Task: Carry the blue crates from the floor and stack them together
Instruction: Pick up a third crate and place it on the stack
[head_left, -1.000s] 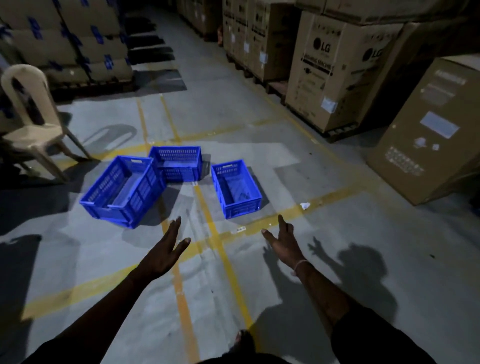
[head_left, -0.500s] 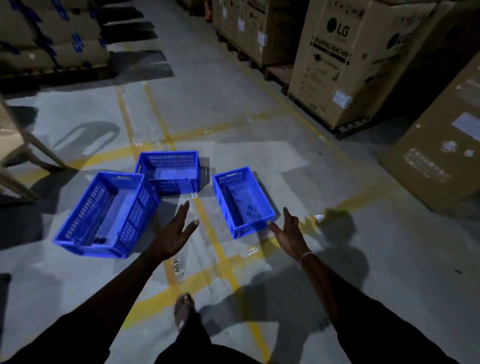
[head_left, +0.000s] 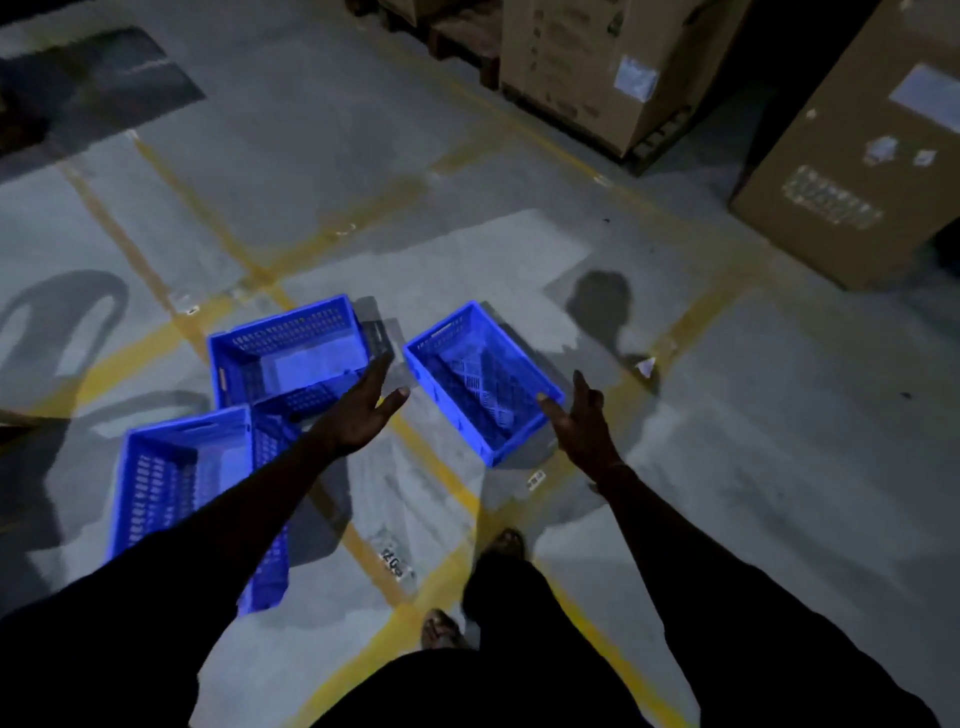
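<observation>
Reaching for the first crate

Both hands are open and empty: the left hand (head_left: 358, 415) and right hand (head_left: 584, 421) flank the right crate (head_left: 480, 379) on the floor (head_left: 727, 467), not touching it. Next, probably, each hand must grip a long rim and lift. The far crate (head_left: 291, 348) and left crate (head_left: 176, 478) sit just beside each other; an arm hides part of the left one, and dim light blurs the handles.

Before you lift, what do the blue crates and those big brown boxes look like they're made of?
Blue crates: apparently moulded plastic, slightly glossy, with slotted, perforated walls and a lattice base. Brown boxes: seemingly matte corrugated cardboard, with printed text and stuck-on paper labels. Both hands are open, not yet gripping.
</observation>
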